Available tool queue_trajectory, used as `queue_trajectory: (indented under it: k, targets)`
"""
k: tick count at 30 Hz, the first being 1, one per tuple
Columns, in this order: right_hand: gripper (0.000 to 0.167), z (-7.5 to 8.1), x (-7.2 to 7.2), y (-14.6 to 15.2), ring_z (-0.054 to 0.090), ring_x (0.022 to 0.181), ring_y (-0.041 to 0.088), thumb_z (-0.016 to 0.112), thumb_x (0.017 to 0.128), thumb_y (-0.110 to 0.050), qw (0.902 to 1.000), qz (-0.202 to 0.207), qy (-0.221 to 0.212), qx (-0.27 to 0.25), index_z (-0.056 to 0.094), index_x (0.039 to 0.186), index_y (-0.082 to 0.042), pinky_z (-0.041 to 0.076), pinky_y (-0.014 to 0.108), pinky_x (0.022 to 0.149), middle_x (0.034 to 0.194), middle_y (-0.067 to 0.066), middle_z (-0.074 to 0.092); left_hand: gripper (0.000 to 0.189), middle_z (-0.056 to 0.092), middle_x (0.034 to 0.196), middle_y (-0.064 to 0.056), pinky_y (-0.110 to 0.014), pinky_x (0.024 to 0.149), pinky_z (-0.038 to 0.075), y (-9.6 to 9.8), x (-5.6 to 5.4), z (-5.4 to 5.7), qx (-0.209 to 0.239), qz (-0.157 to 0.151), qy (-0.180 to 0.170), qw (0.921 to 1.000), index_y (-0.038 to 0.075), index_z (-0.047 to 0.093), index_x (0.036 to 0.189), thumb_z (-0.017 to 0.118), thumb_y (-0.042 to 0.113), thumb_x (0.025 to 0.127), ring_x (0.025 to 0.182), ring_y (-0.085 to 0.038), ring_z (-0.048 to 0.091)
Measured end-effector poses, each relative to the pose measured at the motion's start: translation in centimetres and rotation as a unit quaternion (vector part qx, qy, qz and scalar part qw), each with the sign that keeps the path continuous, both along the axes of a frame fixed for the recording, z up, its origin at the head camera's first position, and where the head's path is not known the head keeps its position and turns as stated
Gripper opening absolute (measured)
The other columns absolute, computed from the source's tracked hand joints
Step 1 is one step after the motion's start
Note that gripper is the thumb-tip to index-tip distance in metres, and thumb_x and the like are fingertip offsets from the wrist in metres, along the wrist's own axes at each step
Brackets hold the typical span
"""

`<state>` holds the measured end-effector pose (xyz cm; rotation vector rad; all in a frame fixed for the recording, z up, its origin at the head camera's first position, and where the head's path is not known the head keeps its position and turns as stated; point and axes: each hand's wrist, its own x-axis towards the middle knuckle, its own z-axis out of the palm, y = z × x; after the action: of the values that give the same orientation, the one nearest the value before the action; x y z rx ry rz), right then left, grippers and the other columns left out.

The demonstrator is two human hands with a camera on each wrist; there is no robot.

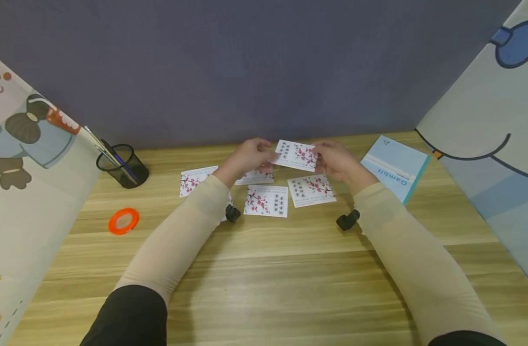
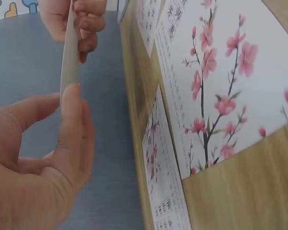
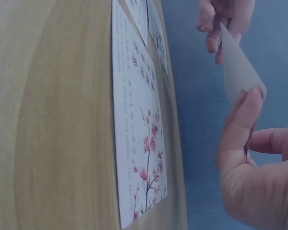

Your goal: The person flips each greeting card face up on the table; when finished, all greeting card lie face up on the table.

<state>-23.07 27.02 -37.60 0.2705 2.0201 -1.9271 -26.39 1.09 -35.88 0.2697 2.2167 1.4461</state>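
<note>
A white card (image 1: 295,155) with pink blossoms and dark characters is held above the back of the table between both hands. My left hand (image 1: 252,157) pinches its left edge between thumb and fingers; my right hand (image 1: 336,161) pinches the right edge. Both wrist views show the card nearly edge-on, with the left fingers (image 2: 72,129) and the right fingers (image 3: 240,124) on opposite ends. Similar blossom cards lie on the table below: one card (image 1: 266,201) in the middle, another card (image 1: 311,190) under the right hand, and one (image 1: 194,179) partly behind the left forearm.
A black mesh pen holder (image 1: 136,170) with pens stands at the back left. In front of it lies an orange tape roll (image 1: 112,225). A light-blue Gambit booklet (image 1: 394,166) lies beside the right forearm. A grey partition (image 1: 255,72) rises along the table's back edge.
</note>
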Motion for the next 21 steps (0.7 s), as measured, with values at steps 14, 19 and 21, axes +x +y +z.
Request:
queue_trajectory:
  k: [14, 19, 21]
  targets:
    - [0.053, -0.9, -0.6, -0.2, 0.056, 0.073, 0.010, 0.054, 0.112, -0.019, 0.9998, -0.007, 0.010, 0.017, 0.037, 0.158, -0.001, 0.063, 0.023, 0.070, 0.111, 0.005, 0.051, 0.047, 0.068, 0.135, -0.019, -0.038, 0.100, 0.064, 0.6, -1.0, -1.4, -0.008, 0.019, -0.010, 0.9997, 0.001, 0.057, 0.146, 0.072, 0.011, 0.102, 0.113, -0.035, 0.075]
    - [0.052, -1.1, -0.8, -0.3, 0.057, 0.074, 0.011, 0.057, 0.110, -0.018, 0.9995, -0.014, 0.005, 0.027, 0.039, 0.157, -0.002, 0.063, 0.022, 0.070, 0.113, 0.006, 0.053, 0.043, 0.069, 0.129, -0.018, -0.039, 0.100, 0.064, 0.8, -1.1, -1.6, -0.018, 0.023, 0.003, 0.9996, 0.001, 0.060, 0.142, 0.071, 0.011, 0.102, 0.109, -0.033, 0.075]
    - [0.051, -1.3, -0.9, -0.3, 0.057, 0.075, 0.011, 0.057, 0.110, -0.017, 0.9994, -0.017, 0.004, 0.031, 0.039, 0.156, -0.001, 0.064, 0.022, 0.070, 0.113, 0.007, 0.053, 0.042, 0.069, 0.129, -0.017, -0.039, 0.100, 0.064, 0.8, -1.1, -1.7, -0.028, 0.022, 0.011, 0.9993, 0.002, 0.061, 0.142, 0.070, 0.014, 0.103, 0.108, -0.030, 0.075]
